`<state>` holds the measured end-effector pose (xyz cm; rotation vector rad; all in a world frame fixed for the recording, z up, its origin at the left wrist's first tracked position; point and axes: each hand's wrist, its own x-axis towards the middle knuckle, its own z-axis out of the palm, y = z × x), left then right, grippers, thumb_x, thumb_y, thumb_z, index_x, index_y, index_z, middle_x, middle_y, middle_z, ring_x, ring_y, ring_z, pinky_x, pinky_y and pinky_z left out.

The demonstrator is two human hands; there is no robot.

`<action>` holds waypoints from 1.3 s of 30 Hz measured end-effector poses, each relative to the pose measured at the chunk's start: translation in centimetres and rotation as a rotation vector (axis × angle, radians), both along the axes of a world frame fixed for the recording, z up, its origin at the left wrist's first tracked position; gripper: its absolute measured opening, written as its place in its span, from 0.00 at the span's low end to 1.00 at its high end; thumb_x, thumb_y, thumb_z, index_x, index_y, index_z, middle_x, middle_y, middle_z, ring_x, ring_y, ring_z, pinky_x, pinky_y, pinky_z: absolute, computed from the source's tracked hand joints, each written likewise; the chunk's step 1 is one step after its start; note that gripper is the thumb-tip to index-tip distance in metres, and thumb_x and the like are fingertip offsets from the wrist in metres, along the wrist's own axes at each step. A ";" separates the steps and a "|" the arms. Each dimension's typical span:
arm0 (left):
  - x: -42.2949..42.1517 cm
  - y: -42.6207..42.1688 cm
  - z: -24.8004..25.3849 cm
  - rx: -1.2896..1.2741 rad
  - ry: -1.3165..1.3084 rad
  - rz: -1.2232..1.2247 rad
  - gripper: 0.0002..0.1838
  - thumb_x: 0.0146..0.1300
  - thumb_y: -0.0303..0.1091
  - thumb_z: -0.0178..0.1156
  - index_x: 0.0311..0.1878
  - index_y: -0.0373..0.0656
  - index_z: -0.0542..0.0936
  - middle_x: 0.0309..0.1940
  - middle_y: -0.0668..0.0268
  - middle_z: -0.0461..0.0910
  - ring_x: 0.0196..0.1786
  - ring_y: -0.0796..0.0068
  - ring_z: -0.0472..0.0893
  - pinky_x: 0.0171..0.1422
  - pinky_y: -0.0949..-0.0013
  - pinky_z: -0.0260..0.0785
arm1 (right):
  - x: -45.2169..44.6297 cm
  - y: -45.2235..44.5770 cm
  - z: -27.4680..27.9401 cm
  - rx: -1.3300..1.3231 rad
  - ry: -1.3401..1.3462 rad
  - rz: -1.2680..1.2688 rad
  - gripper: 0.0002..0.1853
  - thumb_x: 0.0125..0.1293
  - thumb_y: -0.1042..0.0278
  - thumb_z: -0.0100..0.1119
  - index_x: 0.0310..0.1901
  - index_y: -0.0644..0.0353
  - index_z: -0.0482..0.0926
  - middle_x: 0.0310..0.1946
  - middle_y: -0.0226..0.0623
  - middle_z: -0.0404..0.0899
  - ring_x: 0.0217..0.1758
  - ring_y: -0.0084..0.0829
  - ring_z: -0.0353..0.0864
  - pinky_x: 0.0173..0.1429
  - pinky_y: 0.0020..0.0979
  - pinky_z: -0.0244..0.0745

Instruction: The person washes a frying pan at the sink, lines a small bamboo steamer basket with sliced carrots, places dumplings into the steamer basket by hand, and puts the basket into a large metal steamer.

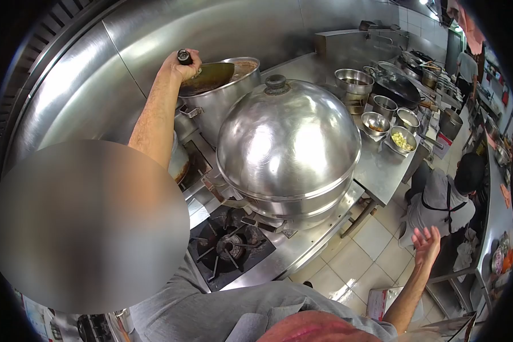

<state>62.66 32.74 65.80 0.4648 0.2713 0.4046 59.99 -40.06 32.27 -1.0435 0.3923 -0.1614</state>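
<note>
Steel dominates the head view: a big domed cover [290, 142] with a dark knob [276, 84] stands over the stove, and just beside it, toward the wall, is a tall steel pot [214, 108]. Above the near side of that pot, the left hand [178, 67] is closed round a black handle [184, 57] — fingers wrapped tight, the handle's round end facing the camera. Next to this fist, a dark olive-brown piece [208, 78] lies across part of the pot's mouth; whether it joins the handle I cannot tell. Brownish contents [246, 67] show beyond it.

Well apart, out over the tiled floor [373, 236], the right hand [427, 245] is raised with its fingers loosely open and slightly curled — clear of any surface. Nearest to it in the view is a crouching person [442, 208] in grey with black straps. A bare gas burner [229, 247] sits in front of the cover, and bowls [402, 139] stand on the counter [376, 171] to the right.
</note>
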 end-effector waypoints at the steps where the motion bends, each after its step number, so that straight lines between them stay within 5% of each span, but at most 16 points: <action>1: 0.1 -0.1 0.1 0.024 0.011 0.011 0.07 0.62 0.24 0.41 0.35 0.27 0.65 0.19 0.64 0.68 0.17 0.75 0.72 0.20 0.77 0.72 | 0.0 -0.1 -0.9 0.002 0.000 0.005 0.30 0.58 0.58 0.60 0.59 0.56 0.60 0.44 0.39 0.68 0.37 0.44 0.80 0.35 0.37 0.77; 17: 2.3 0.6 -1.1 0.234 0.157 0.146 0.09 0.63 0.26 0.45 0.35 0.27 0.67 0.22 0.60 0.70 0.18 0.71 0.74 0.21 0.75 0.75 | 0.7 -0.7 -9.4 -0.029 0.231 -0.011 0.32 0.58 0.64 0.57 0.61 0.57 0.53 0.48 0.44 0.62 0.33 0.42 0.79 0.29 0.37 0.77; 26: 1.3 0.6 -2.1 0.443 0.307 0.179 0.04 0.54 0.20 0.53 0.29 0.30 0.68 0.20 0.61 0.70 0.16 0.71 0.74 0.20 0.76 0.74 | 1.2 0.0 -11.0 -0.054 0.295 0.032 0.31 0.59 0.65 0.55 0.61 0.57 0.52 0.46 0.43 0.62 0.31 0.42 0.78 0.28 0.37 0.76; 39: -1.6 -2.1 -4.4 1.069 0.580 0.360 0.04 0.46 0.18 0.52 0.20 0.37 0.70 0.14 0.66 0.68 0.14 0.75 0.70 0.14 0.74 0.62 | 2.0 0.8 -12.4 -0.100 0.336 0.115 0.31 0.58 0.66 0.54 0.61 0.56 0.53 0.45 0.43 0.62 0.32 0.44 0.79 0.28 0.38 0.75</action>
